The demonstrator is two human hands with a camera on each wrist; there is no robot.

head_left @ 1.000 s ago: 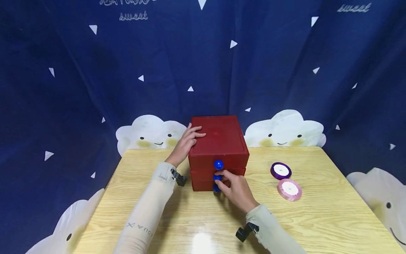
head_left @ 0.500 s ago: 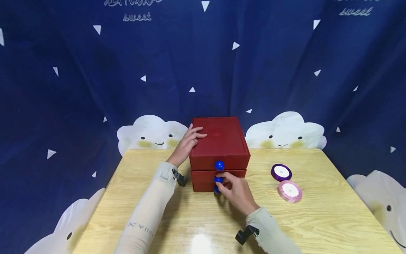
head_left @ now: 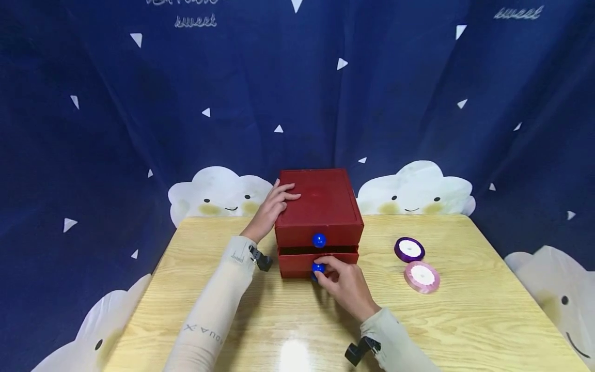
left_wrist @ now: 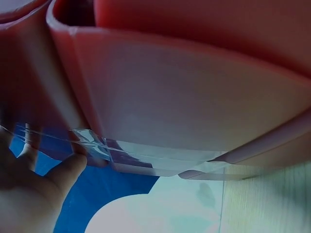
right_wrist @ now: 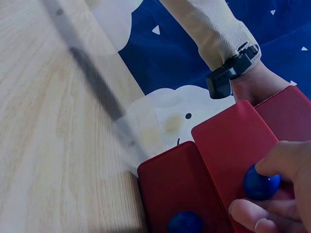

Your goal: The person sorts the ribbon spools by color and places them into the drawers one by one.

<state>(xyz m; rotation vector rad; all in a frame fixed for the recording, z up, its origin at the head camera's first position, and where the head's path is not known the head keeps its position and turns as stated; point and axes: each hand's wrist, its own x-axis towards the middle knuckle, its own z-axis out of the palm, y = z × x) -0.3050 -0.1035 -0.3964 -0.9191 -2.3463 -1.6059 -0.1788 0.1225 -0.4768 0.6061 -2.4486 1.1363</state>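
A red chest of drawers (head_left: 321, 199) with blue ball knobs stands on the table. My right hand (head_left: 346, 287) pinches the middle drawer's blue knob (head_left: 318, 267) between thumb and fingers. That middle drawer (head_left: 294, 263) is slid partly out, with a dark gap above its front. Over it, the top drawer's knob (head_left: 319, 240) is untouched. In the right wrist view the bottom drawer (right_wrist: 177, 177) and its knob (right_wrist: 185, 223) also show. My left hand (head_left: 269, 209) rests on the chest's upper left edge, fingers over the top, thumb along the side.
To the right of the chest, a purple ribbon roll (head_left: 409, 249) and a pink ribbon roll (head_left: 422, 277) lie flat on the wooden table (head_left: 479, 310). Behind the table hangs a dark blue curtain (head_left: 307, 93) with white clouds.
The middle drawer has come out toward me with my right hand on its knob, and a gap has appeared above its front. My left hand has stayed on the chest.
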